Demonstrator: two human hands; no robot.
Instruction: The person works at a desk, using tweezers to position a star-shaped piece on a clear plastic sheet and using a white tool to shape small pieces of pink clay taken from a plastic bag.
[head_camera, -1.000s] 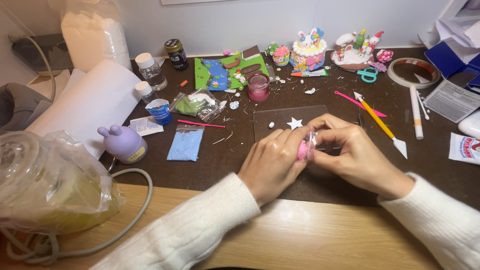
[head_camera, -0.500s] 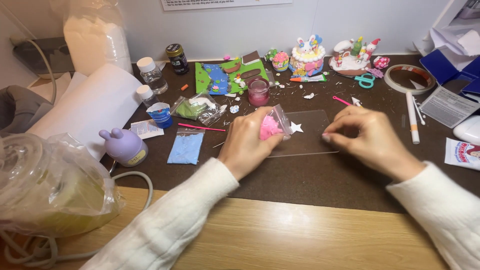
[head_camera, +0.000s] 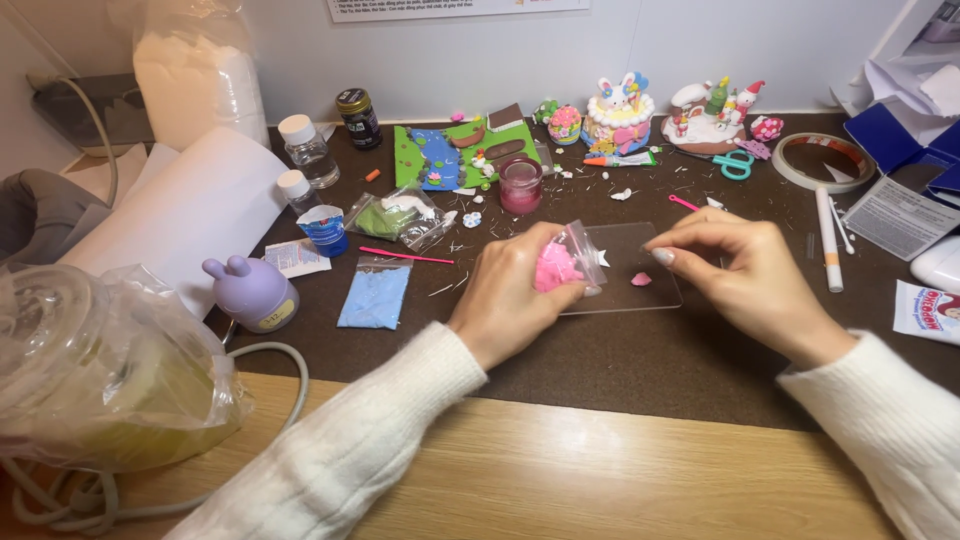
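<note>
A small bag of pink clay (head_camera: 558, 265) is pinched in the curled fingers of the left hand (head_camera: 510, 295), at the left edge of the clear sheet (head_camera: 655, 295). The right hand (head_camera: 745, 275) is held over the sheet's right side with its fingertips pressed together, and a tiny pink clay bit (head_camera: 641, 279) is seen on the sheet just below them.

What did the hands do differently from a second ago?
The two hands were pressed together over the pink clay. Now they have drawn apart: the left hand keeps the small bag of pink clay, and the right hand has moved away to the right, fingertips pinched. A small pink piece now lies on the clear sheet. The clay figures and tools behind stayed put.
</note>
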